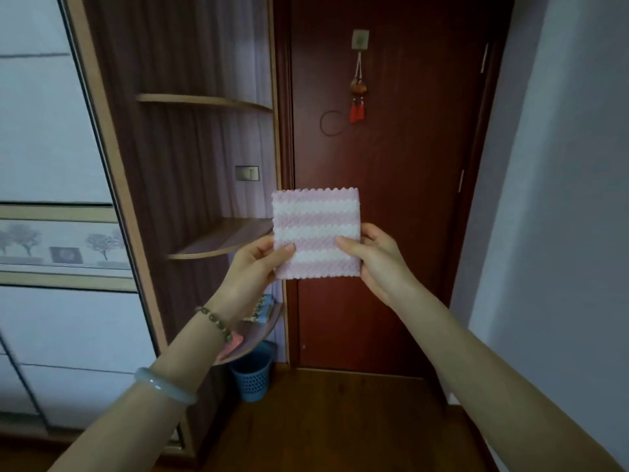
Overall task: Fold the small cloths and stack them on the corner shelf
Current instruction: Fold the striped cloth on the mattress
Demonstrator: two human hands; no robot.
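A small pink-and-white striped cloth [316, 229], folded into a near square with a zigzag top edge, is held up in front of the door. My left hand [257, 267] pinches its lower left edge and my right hand [372, 258] pinches its lower right edge. Just left of the cloth is a bare corner shelf [221, 238]. On the lower corner shelf [253, 338] lie other cloths [263, 308], one blue and yellow, one pink, partly hidden by my left forearm.
A dark red door [391, 199] stands straight ahead with a tasselled ornament [358, 97] hanging on it. A higher corner shelf [204, 100] is bare. A blue plastic basket [252, 373] sits on the wooden floor below the shelves. White wardrobe panels fill the left, a pale wall the right.
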